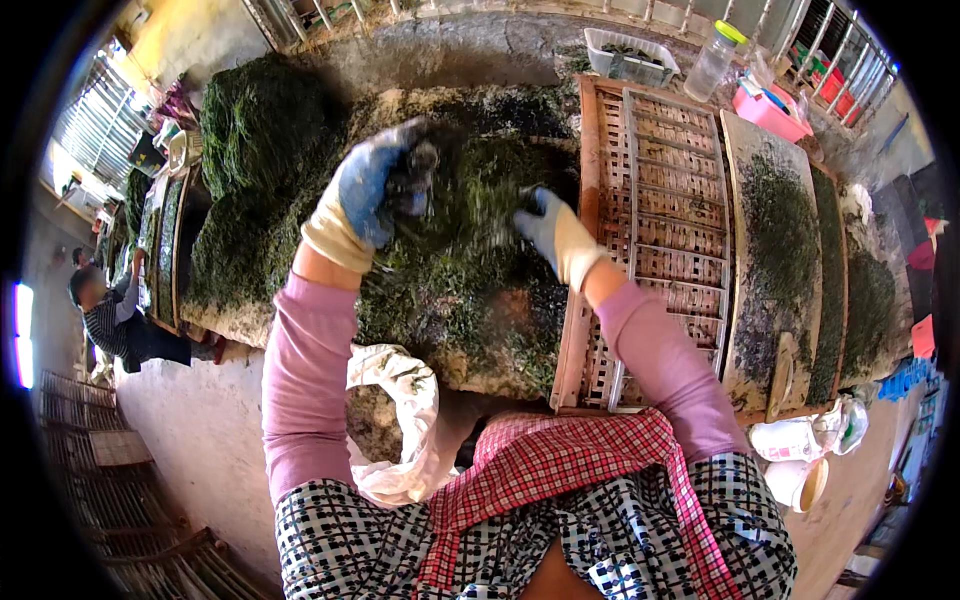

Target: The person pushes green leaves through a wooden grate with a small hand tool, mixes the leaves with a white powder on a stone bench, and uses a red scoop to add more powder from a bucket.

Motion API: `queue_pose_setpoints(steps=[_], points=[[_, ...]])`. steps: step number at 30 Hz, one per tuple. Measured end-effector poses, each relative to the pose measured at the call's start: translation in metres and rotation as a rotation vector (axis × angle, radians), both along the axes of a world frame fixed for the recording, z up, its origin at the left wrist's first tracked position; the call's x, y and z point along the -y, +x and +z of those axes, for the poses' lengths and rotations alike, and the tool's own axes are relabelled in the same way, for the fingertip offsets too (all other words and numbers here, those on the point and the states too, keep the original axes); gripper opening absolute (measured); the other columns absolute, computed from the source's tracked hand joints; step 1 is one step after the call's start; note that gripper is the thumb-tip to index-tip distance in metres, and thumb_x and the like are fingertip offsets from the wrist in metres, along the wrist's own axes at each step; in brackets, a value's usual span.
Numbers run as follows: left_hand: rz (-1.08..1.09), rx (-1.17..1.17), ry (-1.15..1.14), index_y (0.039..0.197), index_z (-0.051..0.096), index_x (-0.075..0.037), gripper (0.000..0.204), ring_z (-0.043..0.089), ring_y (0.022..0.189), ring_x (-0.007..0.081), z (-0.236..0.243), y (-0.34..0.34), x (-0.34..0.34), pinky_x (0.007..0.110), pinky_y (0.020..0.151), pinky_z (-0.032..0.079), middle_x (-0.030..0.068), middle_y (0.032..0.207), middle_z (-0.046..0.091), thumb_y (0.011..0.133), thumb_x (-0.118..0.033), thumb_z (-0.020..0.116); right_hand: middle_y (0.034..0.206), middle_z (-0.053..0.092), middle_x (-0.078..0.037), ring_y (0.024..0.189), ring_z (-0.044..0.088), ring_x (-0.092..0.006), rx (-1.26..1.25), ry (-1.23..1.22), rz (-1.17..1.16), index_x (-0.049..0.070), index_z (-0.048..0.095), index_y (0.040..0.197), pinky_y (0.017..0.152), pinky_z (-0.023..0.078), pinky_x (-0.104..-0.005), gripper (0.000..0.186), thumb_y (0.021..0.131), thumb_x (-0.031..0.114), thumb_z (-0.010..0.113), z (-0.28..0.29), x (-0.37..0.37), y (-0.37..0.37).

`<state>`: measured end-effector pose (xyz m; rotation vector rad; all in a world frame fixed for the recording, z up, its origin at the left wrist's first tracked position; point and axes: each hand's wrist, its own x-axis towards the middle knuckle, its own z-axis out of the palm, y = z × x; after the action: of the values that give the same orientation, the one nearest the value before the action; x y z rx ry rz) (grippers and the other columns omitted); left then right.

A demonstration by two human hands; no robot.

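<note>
My left hand (370, 190), in a wet blue-and-cream glove, is raised at upper centre, its blurred fingers curled into dark green, stringy seaweed-like material (465, 205). Strands streak between it and my right hand (560, 235), gloved alike, whose blurred fingertips reach into the clump; their grip is unclear. Below both hands spreads a loose heap of the same material (450, 310) on a stained worktop. Right beside my right hand lies a woven screen (660, 170) with a metal grid frame on it. A tall green pile (250, 130) stands to the left.
Covered boards (775, 230) lie at right, with a white tray (630, 55), jar (712, 65) and pink bin (770, 110) behind. A white sack (400, 400) hangs at the front edge; buckets (795, 485) stand below right. Another person (125, 330) works at far left.
</note>
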<state>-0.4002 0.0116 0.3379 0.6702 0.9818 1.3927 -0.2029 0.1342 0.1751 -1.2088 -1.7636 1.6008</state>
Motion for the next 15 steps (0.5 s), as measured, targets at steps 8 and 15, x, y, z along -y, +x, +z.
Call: queue_pose_setpoints(steps=[8, 15], points=[[-0.154, 0.278, 0.269, 0.122, 0.055, -0.007, 0.026, 0.035, 0.046, 0.0041, 0.012, -0.001, 0.001, 0.021, 0.041, 0.031, -0.0042, 0.073, 0.049, 0.104, -0.020, 0.042, 0.125, 0.059, -0.015, 0.102, 0.062, -0.0353, -0.118, 1.240, 0.045, 0.020, 0.053, 0.136, 0.093, 0.050, -0.0435, 0.054, 0.084, 0.020, 0.068, 0.042, 0.066, 0.013], [-0.170, 0.162, 0.327, 0.112, 0.055, -0.006, 0.020, 0.036, 0.050, 0.0025, 0.057, 0.022, -0.003, 0.020, 0.043, 0.031, -0.0061, 0.073, 0.047, 0.102, -0.022, 0.048, 0.126, 0.059, -0.007, 0.115, 0.057, -0.0282, 0.373, 1.419, 0.200, 0.021, 0.059, 0.128, 0.104, 0.041, -0.0442, 0.038, 0.090, 0.022, 0.057, 0.082, 0.030, -0.036]])
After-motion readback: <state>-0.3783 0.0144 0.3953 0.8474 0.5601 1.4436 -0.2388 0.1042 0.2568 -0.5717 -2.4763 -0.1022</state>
